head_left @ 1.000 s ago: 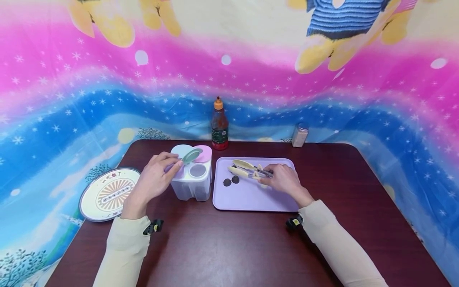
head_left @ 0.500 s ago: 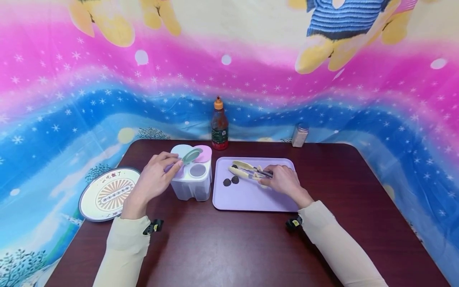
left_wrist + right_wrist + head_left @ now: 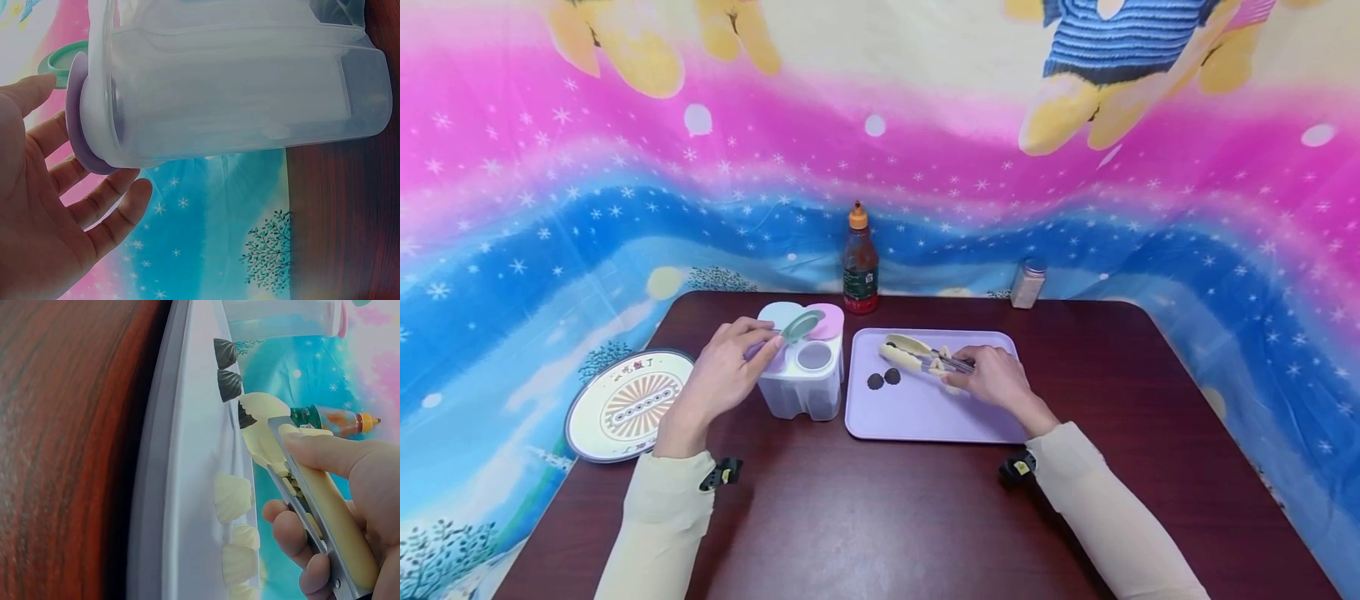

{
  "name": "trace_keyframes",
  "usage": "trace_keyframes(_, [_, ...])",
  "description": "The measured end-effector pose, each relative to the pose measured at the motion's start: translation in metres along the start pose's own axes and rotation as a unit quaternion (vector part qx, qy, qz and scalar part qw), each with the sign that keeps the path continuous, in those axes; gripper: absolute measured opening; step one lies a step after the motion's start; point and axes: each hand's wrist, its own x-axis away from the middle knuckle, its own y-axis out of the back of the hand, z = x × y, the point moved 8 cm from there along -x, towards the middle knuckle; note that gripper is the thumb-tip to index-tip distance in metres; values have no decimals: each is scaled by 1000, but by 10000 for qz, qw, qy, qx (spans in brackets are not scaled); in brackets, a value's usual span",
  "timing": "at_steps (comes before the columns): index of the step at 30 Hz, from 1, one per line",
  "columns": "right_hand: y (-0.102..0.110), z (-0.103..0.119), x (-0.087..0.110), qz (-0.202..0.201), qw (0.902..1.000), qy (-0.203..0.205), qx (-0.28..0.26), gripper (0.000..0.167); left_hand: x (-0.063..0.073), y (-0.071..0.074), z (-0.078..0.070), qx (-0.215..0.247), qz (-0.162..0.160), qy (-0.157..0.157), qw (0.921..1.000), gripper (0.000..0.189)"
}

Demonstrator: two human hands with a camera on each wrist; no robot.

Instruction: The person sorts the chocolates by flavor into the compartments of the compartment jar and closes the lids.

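Note:
At the container (image 3: 800, 396), a clear box with a white top and coloured round lids, my left hand (image 3: 724, 367) pinches the raised green lid (image 3: 803, 326) between thumb and fingers. The round opening (image 3: 813, 356) under that lid is uncovered. My right hand (image 3: 996, 375) grips a pair of tongs (image 3: 322, 512) with cream heads, low over the purple tray (image 3: 925, 421). A dark ridged piece (image 3: 246, 417) sits between the tong heads, partly hidden. Two more dark ridged pieces (image 3: 883, 378) lie on the tray. Several cream ridged pieces (image 3: 233, 499) lie beneath the right hand.
A patterned plate (image 3: 587, 429) lies at the table's left edge. Behind the tray stands a red sauce bottle (image 3: 860, 271) with an orange cap, and a small jar (image 3: 1027, 287) is at the back right. A printed cloth (image 3: 925, 158) hangs around the table.
My right hand has squeezed the tongs, and their heads have drawn closer together around the dark piece. The left hand and the green lid stay in place.

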Motion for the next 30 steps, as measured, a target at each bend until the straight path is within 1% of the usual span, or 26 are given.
trace_keyframes(6, [2, -5, 1, 8, 9996, -155, -240, 50, -1, 0, -1, -14, -3, -9, 10000, 47])
trace_keyframes(10, [7, -2, 3, -21, 9991, -161, -396, 50, 0, 0, -1, -9, -2, -15, 10000, 47])
trace_keyframes(19, [27, 21, 11, -63, 9970, 92, -763, 49, 0, 0, 0, -1, 35, 46, 10000, 48])
trace_keyframes(26, [41, 40, 18, -229, 9956, 367, -833, 44, 0, 0, 0, -10, 26, 38, 10000, 47])
trace_keyframes(30, [49, 52, 24, -232, 9951, 404, -875, 45, 0, 0, -1, -10, 7, 31, 10000, 46])
